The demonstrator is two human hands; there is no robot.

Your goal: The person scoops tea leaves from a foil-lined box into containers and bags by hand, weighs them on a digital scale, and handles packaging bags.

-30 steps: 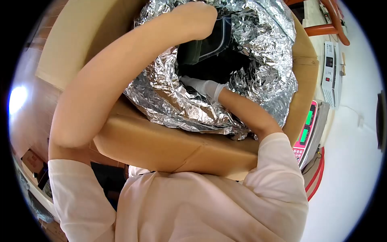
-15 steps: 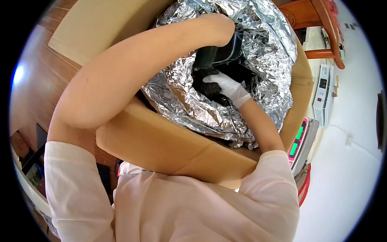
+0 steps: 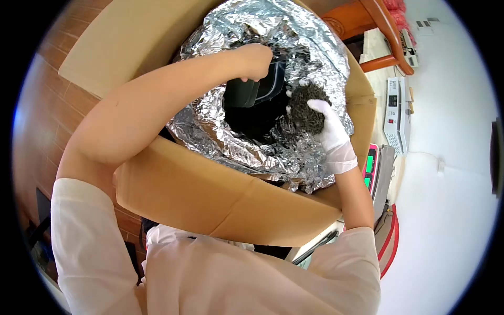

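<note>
A large brown cardboard box [image 3: 220, 194] lined with crumpled silver foil [image 3: 252, 147] is seen from above, tilted toward the person in a pale long-sleeved top. The bare left hand [image 3: 255, 59] is curled shut over the rim of a dark plastic container [image 3: 252, 90], which is held inside the foil opening just below that hand. The right hand [image 3: 328, 128], covered by a white glove, is closed around a clump of dark, shredded, wiry material [image 3: 307, 107]; the clump is held at the foil's edge, just to the right of the container and apart from it. Between the two hands, the dark interior of the lined box is seen, and its contents cannot be made out. To the right of the gloved hand, a weighing scale with green lit displays [image 3: 375, 170] is seen beside the box. Further right of that hand, a white device [image 3: 395, 113] lies on a pale desk [image 3: 446, 210]. Above it, part of a wooden chair [image 3: 378, 26] is visible.
</note>
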